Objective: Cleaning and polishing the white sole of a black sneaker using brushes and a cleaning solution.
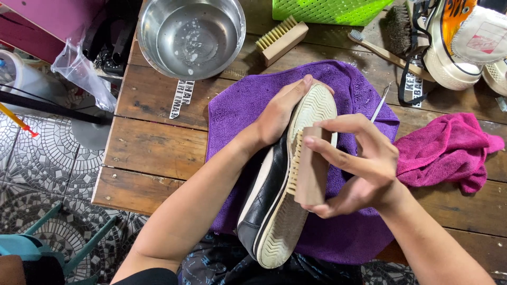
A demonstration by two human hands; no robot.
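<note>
We are scrubbing the sole of a black shoe. Our left hand wraps the toe end and holds the shoe tipped on its side over the purple towel. Our right hand pinches a wooden brush, bristles pressed on the sole. We think the next rub needs a firm, steady push along the sole.
</note>
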